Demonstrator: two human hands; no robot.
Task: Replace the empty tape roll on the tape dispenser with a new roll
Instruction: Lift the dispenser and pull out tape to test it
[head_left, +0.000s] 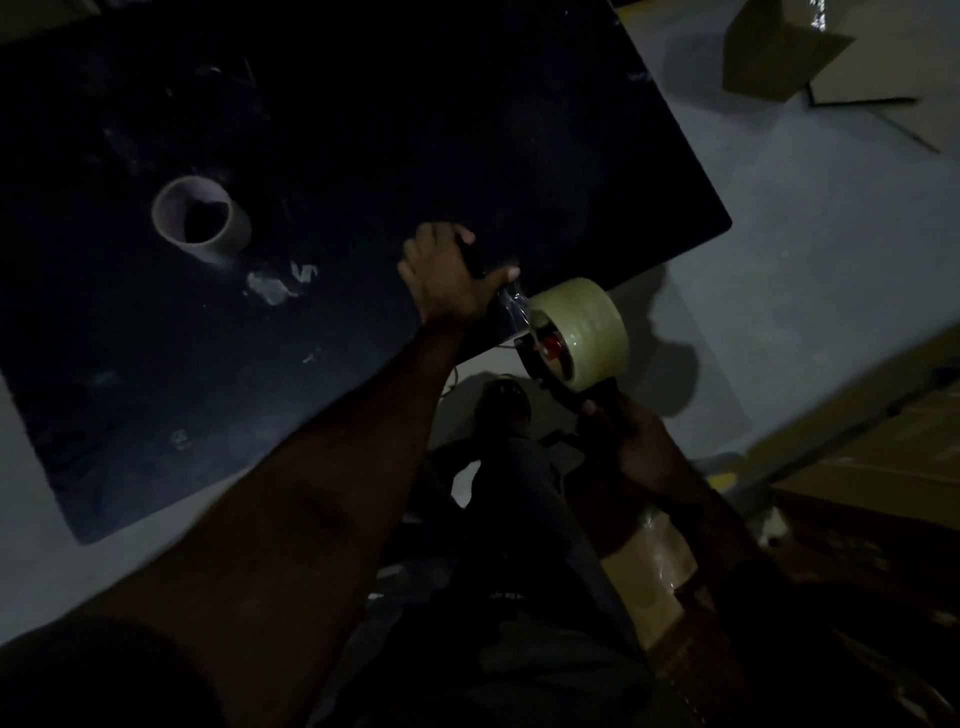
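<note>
- dim light; head view looked down on a dark desk (363, 130) set at a slant over a pale grey floor (831, 234).
- new tape roll (582, 332), pale yellow-green, sat mounted on the tape dispenser (545, 358), red hub showing at the core. roll and dispenser hung just off the desk's near right edge, over the floor.
- right hand (636, 436) gripped the dispenser's dark handle from below, fingers curled round it.
- left hand (449, 275) lay at the desk's near right edge, just beside the roll. thumb and fingers closed on a dark part at the dispenser's front; a shiny strip of clear tape (511, 306) ran from the roll to that hand. exact pinch point could not be told in the gloom.
- empty tape core (200, 218), a pale cardboard ring, stood well apart toward the desk's left side, open end toward the camera.
- crumpled scraps of clear tape (278, 283) lay on the desk between the core and the left hand.
- cardboard box (779, 52) on the floor past the desk's far right corner; flattened cardboard beside it.
- person's legs in dark clothing below the desk edge, between the two arms; detail too dark to read.
</note>
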